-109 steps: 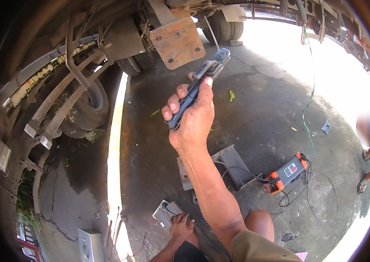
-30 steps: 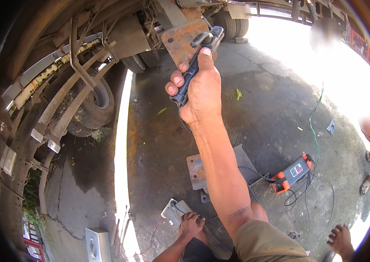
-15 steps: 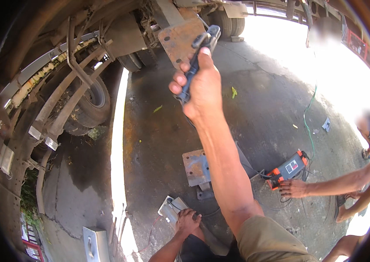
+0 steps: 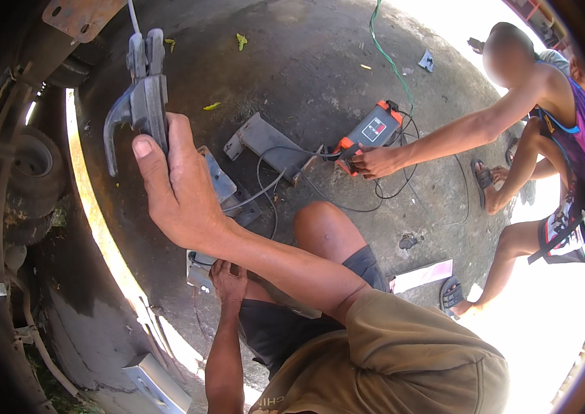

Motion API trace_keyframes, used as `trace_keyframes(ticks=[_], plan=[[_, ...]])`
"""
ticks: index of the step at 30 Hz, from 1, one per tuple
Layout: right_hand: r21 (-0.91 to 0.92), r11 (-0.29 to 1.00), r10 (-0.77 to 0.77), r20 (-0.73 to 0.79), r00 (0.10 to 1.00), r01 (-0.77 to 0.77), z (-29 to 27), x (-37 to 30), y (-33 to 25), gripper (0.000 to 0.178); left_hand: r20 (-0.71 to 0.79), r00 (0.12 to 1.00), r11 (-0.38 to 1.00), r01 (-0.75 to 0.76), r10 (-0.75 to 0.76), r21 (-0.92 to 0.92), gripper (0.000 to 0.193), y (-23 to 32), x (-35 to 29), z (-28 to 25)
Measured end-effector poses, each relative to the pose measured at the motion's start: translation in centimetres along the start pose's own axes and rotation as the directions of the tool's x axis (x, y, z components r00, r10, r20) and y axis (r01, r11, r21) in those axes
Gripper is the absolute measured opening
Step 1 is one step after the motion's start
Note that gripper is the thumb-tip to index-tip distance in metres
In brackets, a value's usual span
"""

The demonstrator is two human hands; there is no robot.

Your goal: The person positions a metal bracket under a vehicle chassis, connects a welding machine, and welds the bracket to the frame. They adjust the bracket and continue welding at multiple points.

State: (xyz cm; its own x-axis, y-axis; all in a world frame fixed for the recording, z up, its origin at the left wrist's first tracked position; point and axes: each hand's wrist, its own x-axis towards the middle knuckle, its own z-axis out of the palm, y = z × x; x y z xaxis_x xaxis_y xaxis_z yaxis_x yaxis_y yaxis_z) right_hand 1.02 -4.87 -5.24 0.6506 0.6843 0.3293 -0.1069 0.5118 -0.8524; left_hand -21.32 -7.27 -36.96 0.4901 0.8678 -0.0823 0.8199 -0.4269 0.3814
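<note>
My right hand [image 4: 185, 196] is raised and closed round the handle of a dark welding electrode holder [image 4: 142, 96]. A thin welding rod [image 4: 133, 17] sticks up from its jaws, and its curved lever stands out to the left. My left hand [image 4: 228, 279] is low beside my knee, fingers bent over a grey metal piece [image 4: 198, 270]; what exactly they grip is partly hidden. Beyond my right forearm lie a steel plate [image 4: 218, 181] with holes and a steel channel piece [image 4: 265, 141]. A co-worker's hand rests on an orange and grey welding machine [image 4: 370, 131].
Cables [image 4: 306, 181] loop across the concrete from the welding machine. A co-worker [image 4: 548, 103] squats at the right. Truck wheels [image 4: 30, 162] and frame parts line the left. A metal case [image 4: 156, 383] stands at lower left, a pinkish flat strip [image 4: 422, 276] at right.
The view has swung right and down. My right hand has turned and now holds the electrode holder upright, its rod visible. The co-worker's hand stays at the welding machine.
</note>
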Motion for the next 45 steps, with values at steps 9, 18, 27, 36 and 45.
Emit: trace_keyframes(ticks=[9, 18, 27, 36, 45], plan=[[-0.068, 0.997, 0.032, 0.047, 0.998, -0.029, -1.3, -1.1, 0.0, 0.033, -0.052, 0.999, 0.999, 0.009, -0.011, -0.049, 0.039, 1.3, -0.5, -0.7], [0.155, 0.985, 0.071, 0.043, 0.996, -0.077, 0.3, 1.4, -2.2, 0.047, -0.036, 0.998, 0.997, 0.058, -0.06, -0.05, 0.042, 0.8, -1.1, -0.8], [0.133, 0.984, -0.128, 0.041, 0.991, 0.122, 3.0, 6.4, -4.0, 0.052, -0.029, 0.999, 0.998, 0.03, -0.031, -0.053, 0.04, 0.8, -0.7, -0.7], [0.22, 0.971, -0.093, 0.006, 0.996, 0.09, 6.5, 9.9, -6.2, 0.031, 0.105, 0.99, 0.995, 0.101, -0.097, -0.026, 0.046, 1.3, -0.4, -1.1], [0.404, 0.908, -0.101, -0.038, 0.994, 0.108, 9.0, 14.7, -5.3, 0.02, 0.082, 0.994, 0.997, 0.069, -0.065, -0.046, 0.044, 0.8, -0.2, -0.6]])
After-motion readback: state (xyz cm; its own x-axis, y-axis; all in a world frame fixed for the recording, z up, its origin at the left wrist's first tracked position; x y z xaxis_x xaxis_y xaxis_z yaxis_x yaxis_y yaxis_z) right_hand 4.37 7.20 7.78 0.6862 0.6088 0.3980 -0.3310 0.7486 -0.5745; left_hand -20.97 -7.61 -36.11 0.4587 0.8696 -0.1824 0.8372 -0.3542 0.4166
